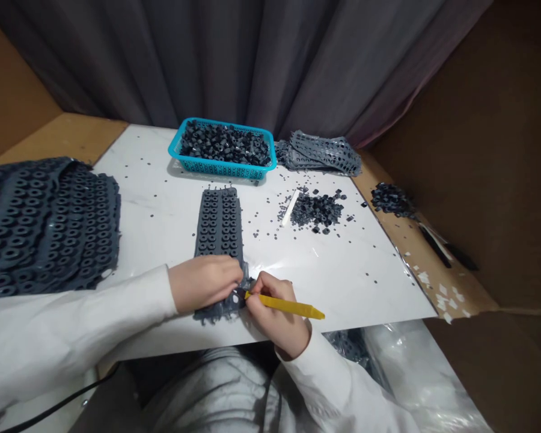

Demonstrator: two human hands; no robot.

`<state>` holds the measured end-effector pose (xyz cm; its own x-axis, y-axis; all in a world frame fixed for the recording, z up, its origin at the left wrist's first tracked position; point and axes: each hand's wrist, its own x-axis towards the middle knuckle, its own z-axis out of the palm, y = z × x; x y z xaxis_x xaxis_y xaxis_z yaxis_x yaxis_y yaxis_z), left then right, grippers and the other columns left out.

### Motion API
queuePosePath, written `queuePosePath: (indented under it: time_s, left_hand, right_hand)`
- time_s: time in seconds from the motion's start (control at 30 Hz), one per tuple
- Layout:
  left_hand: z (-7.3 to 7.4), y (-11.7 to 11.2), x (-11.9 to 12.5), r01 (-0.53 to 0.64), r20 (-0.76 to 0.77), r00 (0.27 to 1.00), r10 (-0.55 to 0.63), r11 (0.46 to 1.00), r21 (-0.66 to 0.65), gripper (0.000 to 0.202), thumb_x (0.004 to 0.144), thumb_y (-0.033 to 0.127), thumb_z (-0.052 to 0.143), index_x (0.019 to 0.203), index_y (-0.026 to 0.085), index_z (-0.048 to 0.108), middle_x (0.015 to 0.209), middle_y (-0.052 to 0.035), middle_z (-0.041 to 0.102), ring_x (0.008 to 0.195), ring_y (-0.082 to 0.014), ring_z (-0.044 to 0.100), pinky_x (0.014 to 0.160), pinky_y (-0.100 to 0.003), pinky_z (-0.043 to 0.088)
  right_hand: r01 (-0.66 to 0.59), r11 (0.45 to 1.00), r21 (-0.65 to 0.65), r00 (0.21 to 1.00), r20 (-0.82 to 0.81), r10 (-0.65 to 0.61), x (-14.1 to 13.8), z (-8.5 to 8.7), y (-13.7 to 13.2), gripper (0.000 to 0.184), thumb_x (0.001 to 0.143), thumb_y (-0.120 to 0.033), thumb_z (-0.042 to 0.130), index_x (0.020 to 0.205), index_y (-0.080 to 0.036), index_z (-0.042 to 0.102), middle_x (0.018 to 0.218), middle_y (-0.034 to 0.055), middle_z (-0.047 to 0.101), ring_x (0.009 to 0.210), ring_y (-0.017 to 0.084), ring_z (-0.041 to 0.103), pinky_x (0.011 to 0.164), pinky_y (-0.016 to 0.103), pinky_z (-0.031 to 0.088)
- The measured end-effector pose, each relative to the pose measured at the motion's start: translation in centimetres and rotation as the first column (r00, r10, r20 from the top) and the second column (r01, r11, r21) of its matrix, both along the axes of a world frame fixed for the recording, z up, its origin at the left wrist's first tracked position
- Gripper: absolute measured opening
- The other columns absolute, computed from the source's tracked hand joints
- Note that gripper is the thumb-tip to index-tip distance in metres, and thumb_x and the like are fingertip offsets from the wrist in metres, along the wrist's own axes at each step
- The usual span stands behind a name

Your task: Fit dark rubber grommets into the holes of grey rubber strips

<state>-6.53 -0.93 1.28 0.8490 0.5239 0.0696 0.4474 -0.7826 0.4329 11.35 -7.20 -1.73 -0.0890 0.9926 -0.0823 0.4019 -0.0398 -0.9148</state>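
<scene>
A dark grey molded rubber sheet [219, 222] with rows of ring-shaped parts lies lengthwise before me on the white board. Across its near part rests my left hand [207, 281], its fingers curled together and pressing on the sheet. My right hand [273, 310] is closed round a yellow-handled craft knife [293, 305], whose dark tip points left at the sheet's right edge, close to my left fingertips. The fingers partly hide the tip and the rubber there.
A blue basket [225, 169] full of small dark rubber parts stands at the back. Stacked rubber sheets [54, 222] lie left, punched-out sheets [322, 151] back right. Right of centre are a pile of bits [318, 209] and a white stick [290, 208]. Dark-handled tools [435, 245] lie far right.
</scene>
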Motion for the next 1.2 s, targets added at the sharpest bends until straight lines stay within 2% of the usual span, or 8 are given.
queuePosePath:
  time_s: [0.13, 0.33, 0.4, 0.47, 0.6, 0.67, 0.9, 1.2]
  left_hand:
    - [1.4, 1.3, -2.4, -0.257, 0.195, 0.906, 0.377, 0.853, -0.454, 0.015, 0.088, 0.028, 0.044, 0.088, 0.017, 0.054, 0.081, -0.0025, 0.060, 0.071, -0.0136, 0.055, 0.064, -0.024, 0.045]
    - [0.6, 1.6, -1.9, -0.135, 0.077, 0.709, 0.701, 0.242, -0.961, 0.019, 0.069, 0.014, 0.044, 0.087, 0.016, 0.050, 0.085, -0.0061, 0.060, 0.065, -0.0129, 0.056, 0.055, -0.025, 0.046]
    - [0.5, 1.6, -1.2, -0.144, 0.016, 0.739, 0.674, 0.181, -0.973, 0.024, 0.060, 0.010, 0.040, 0.081, 0.015, 0.051, 0.075, -0.0041, 0.057, 0.061, -0.0126, 0.053, 0.051, -0.024, 0.043]
    - [0.5, 1.6, -0.5, -0.192, 0.037, 0.820, 0.571, 0.336, -0.922, 0.022, 0.060, 0.011, 0.039, 0.076, 0.015, 0.053, 0.069, -0.0021, 0.055, 0.058, -0.0123, 0.050, 0.050, -0.023, 0.040]
    - [0.3, 1.3, 0.6, -0.182, 0.067, 0.969, 0.237, 0.872, -0.454, 0.012, 0.068, 0.011, 0.051, 0.076, 0.014, 0.059, 0.075, -0.0021, 0.055, 0.069, -0.0143, 0.052, 0.063, -0.025, 0.042]
    - [-0.2, 1.0, 1.0, -0.084, -0.007, 0.996, 0.085, 0.975, -0.208, 0.009, 0.071, 0.011, 0.056, 0.079, 0.013, 0.060, 0.081, -0.0043, 0.056, 0.079, -0.0172, 0.053, 0.071, -0.027, 0.043]
    - [-2.1, 0.4, 0.9, 0.151, -0.160, 0.979, -0.126, 0.975, 0.161, 0.022, 0.088, 0.010, 0.043, 0.075, 0.012, 0.060, 0.076, -0.0073, 0.059, 0.075, -0.0188, 0.052, 0.068, -0.029, 0.042]
    - [-4.0, 0.2, -0.9, -0.101, 0.231, 0.961, 0.155, 0.968, -0.229, 0.018, 0.091, 0.023, 0.045, 0.082, 0.015, 0.058, 0.081, -0.0045, 0.059, 0.079, -0.0147, 0.053, 0.073, -0.024, 0.042]
  right_hand:
    - [-0.009, 0.996, -0.087, 0.993, -0.114, -0.001, 0.2, -0.5, 0.2, 0.010, 0.067, -0.015, 0.051, 0.061, -0.020, 0.045, 0.047, -0.0058, 0.047, 0.044, 0.009, 0.042, 0.044, 0.020, 0.030]
    - [0.055, 0.986, -0.156, 0.958, -0.270, -0.097, 0.3, -0.9, 0.8, 0.007, 0.069, -0.016, 0.050, 0.065, -0.020, 0.046, 0.054, -0.0028, 0.058, 0.047, 0.011, 0.053, 0.046, 0.021, 0.038]
    - [0.053, 0.988, -0.146, 0.970, -0.229, -0.086, 0.2, -1.0, 1.0, 0.008, 0.069, -0.015, 0.050, 0.064, -0.020, 0.046, 0.053, -0.0027, 0.058, 0.048, 0.011, 0.053, 0.047, 0.021, 0.038]
    - [0.053, 0.989, -0.136, 0.978, -0.191, -0.079, 0.1, -1.1, 1.0, 0.008, 0.068, -0.014, 0.049, 0.063, -0.020, 0.046, 0.052, -0.0027, 0.057, 0.048, 0.011, 0.052, 0.046, 0.021, 0.037]
    - [0.043, 0.994, -0.100, 0.987, -0.153, -0.058, 0.1, -1.2, 1.0, 0.008, 0.069, -0.015, 0.049, 0.063, -0.019, 0.045, 0.053, -0.0029, 0.056, 0.048, 0.011, 0.050, 0.047, 0.021, 0.035]
    - [0.035, 0.996, -0.083, 0.988, -0.145, -0.047, 0.1, -1.1, 1.0, 0.008, 0.070, -0.016, 0.049, 0.064, -0.019, 0.045, 0.053, -0.0033, 0.055, 0.048, 0.010, 0.048, 0.047, 0.021, 0.034]
    - [0.015, 0.999, -0.029, 0.996, -0.084, -0.017, 0.1, -1.0, 0.9, 0.011, 0.067, -0.011, 0.048, 0.061, -0.020, 0.043, 0.051, -0.0047, 0.050, 0.047, 0.009, 0.042, 0.046, 0.021, 0.029]
    - [-0.002, 1.000, -0.014, 0.999, -0.045, 0.001, 0.1, -1.0, 0.9, 0.013, 0.068, -0.011, 0.048, 0.061, -0.020, 0.041, 0.048, -0.0066, 0.043, 0.046, 0.009, 0.038, 0.045, 0.021, 0.026]
